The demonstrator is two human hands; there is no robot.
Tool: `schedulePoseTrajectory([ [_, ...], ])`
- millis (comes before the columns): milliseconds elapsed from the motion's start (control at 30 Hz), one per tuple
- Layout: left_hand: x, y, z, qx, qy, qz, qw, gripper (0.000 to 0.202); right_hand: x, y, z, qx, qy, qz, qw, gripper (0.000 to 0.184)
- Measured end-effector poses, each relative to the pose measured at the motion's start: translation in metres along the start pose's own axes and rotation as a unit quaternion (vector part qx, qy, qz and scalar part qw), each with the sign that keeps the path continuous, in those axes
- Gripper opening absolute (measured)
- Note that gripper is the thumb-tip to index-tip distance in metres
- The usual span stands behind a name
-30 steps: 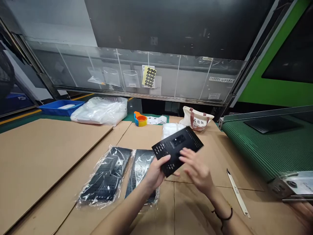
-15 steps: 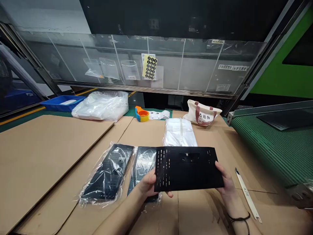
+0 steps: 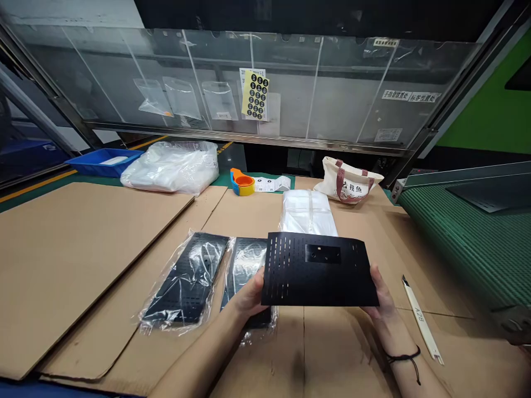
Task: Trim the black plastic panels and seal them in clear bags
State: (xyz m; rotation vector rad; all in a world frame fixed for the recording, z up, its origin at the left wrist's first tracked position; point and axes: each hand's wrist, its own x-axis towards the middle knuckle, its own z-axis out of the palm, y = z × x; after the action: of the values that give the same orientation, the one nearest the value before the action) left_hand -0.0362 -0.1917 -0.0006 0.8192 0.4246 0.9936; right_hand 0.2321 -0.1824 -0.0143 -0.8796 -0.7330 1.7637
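Hands (image 3: pixel 250 292) (image 3: pixel 383 297) half-curled, gripping black panel (image 3: pixel 321 282), opposite ends

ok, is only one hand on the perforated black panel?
No, the left hand holds one end of the black panel and the right hand holds the other.

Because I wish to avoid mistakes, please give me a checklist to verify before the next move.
1. Left hand grips the black panel at its left edge: ok.
2. Right hand grips its right edge: ok.
3. Panel's reverse undamaged: cannot tell; it faces away.
4. White tool marked A28 apart from the right hand: ok, it lies on the cardboard.
5. White plastic stack fully visible: not ok; the panel hides its near end.
6. Panel not touching the nearer bagged panel: cannot tell; they overlap in view.
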Motion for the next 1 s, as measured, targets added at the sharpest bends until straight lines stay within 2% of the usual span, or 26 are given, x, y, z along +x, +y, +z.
schedulePoseTrajectory([
  [133,0.002,0.001,0.004,-0.002,-0.011,0.010,1.000,0.087,0.002,0.004,-0.004,-0.003,-0.028,0.001,1.000,0.063],
  [233,0.005,0.002,0.007,0.007,0.014,0.019,1.000,0.084,0.002,0.006,-0.005,-0.004,-0.018,-0.001,1.000,0.070],
  [333,0.008,0.002,0.006,0.020,0.065,0.045,0.997,0.075,0.002,0.008,-0.003,-0.010,0.007,-0.031,0.999,0.079],
  [400,0.010,0.003,0.004,0.041,0.132,0.087,0.987,0.063,0.002,0.010,0.000,-0.022,0.011,-0.055,0.998,0.086],
  [533,0.014,0.008,-0.001,0.108,0.240,0.150,0.953,0.037,0.000,0.012,0.006,-0.039,0.004,-0.074,0.996,0.091],
  [633,0.014,0.011,-0.006,0.203,0.270,0.178,0.924,0.031,-0.003,0.012,0.013,-0.042,-0.014,-0.067,0.997,0.088],
  [733,0.014,0.012,-0.011,0.309,0.289,0.208,0.882,0.028,-0.003,0.010,0.021,-0.035,-0.029,-0.078,0.996,0.080],
  [867,0.015,0.012,-0.013,0.404,0.314,0.247,0.823,0.028,0.004,0.009,0.026,-0.058,0.052,-0.136,0.988,0.060],
  [933,0.016,0.010,-0.013,0.437,0.328,0.248,0.800,0.032,0.007,0.009,0.026,-0.123,0.094,-0.181,0.971,0.049],
  [1000,0.015,0.007,-0.012,0.462,0.336,0.251,0.781,0.042,0.008,0.010,0.025,-0.197,0.107,-0.220,0.950,0.038],
])
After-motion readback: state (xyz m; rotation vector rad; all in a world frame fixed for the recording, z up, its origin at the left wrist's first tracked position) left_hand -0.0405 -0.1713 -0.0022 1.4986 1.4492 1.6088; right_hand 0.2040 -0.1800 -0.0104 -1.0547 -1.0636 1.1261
